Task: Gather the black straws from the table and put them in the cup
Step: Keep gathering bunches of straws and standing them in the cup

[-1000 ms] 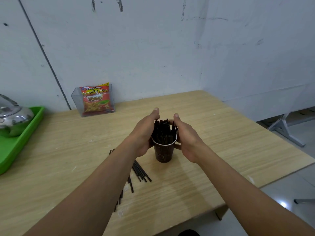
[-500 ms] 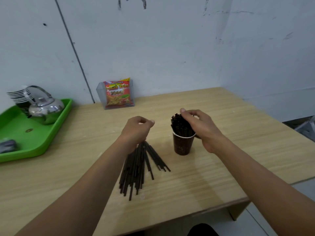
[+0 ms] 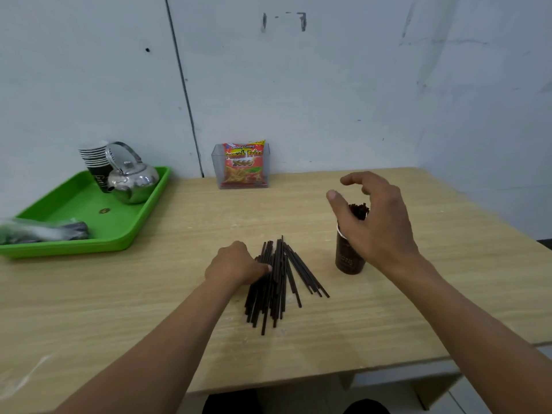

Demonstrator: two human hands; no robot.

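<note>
A pile of several black straws (image 3: 276,282) lies fanned on the wooden table (image 3: 149,300) in front of me. My left hand (image 3: 236,265) rests on the pile's left side, fingers curled down onto the straws; whether it grips any is hidden. To the right stands a dark brown paper cup (image 3: 348,258) holding a bundle of black straws (image 3: 358,210) upright. My right hand (image 3: 373,222) hovers just in front of and above the cup, fingers spread, holding nothing, and it hides part of the cup's rim.
A green tray (image 3: 89,222) at the far left carries a steel kettle (image 3: 131,180), stacked cups (image 3: 95,159) and a wrapped bundle (image 3: 41,231). A clear holder with a red snack packet (image 3: 243,164) stands against the wall. The table's front edge is close to me.
My right hand has let go of the straws in the cup and opened above it. My left hand has come down onto the loose straws. The view has shifted, bringing the tray in.
</note>
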